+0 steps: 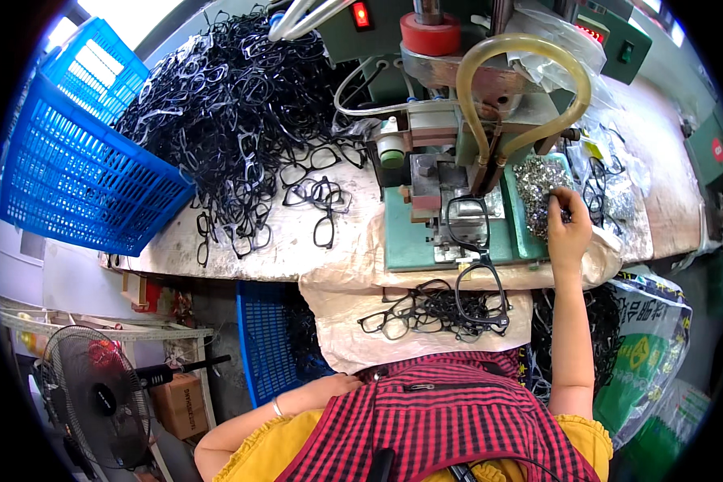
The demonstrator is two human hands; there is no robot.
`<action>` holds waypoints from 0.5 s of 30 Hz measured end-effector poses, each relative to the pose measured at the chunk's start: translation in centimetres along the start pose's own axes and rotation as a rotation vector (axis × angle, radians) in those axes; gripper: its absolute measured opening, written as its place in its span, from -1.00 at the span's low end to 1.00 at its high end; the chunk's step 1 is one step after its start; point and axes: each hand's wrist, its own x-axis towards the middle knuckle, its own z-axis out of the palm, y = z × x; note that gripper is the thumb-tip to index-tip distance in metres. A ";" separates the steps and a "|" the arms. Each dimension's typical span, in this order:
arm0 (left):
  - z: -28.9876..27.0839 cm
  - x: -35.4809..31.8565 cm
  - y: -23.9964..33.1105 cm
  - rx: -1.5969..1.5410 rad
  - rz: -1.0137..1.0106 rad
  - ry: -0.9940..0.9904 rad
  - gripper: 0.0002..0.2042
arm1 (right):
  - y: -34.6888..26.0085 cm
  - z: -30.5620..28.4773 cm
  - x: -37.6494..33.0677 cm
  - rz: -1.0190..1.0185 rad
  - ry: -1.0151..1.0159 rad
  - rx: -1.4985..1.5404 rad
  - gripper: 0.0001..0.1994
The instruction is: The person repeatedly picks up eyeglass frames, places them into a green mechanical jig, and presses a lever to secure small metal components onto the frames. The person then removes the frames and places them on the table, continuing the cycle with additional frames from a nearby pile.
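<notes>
My right hand reaches into a green tray filled with small shiny metal parts. Its fingers are pinched together at the parts; what is between them is hidden. My left hand rests low by the edge of my checked apron, its fingers mostly out of sight. A black eyeglass frame hangs at the front of the green press, one rim under the machine's copper-coloured tips and the other over the edge. Below it, several black eyeglass frames lie on brown paper over my lap.
A large heap of black frames covers the bench's left side, beside a blue basket. Loose frames lie nearer the press. A yellowish hose loops above. A fan stands lower left; sacks stand at right.
</notes>
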 end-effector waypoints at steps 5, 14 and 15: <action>1.1 0.6 0.8 -0.035 -0.264 -0.063 -0.59 | -1.7 1.5 0.2 0.036 -0.013 0.156 -0.88; 8.1 -1.5 -4.1 0.073 -0.090 0.362 -0.67 | -2.1 0.2 -0.8 0.171 -0.034 0.211 -0.85; 8.7 -1.5 -4.5 0.097 -0.116 0.415 -0.70 | -2.6 -0.1 -1.0 0.169 -0.036 0.197 -0.85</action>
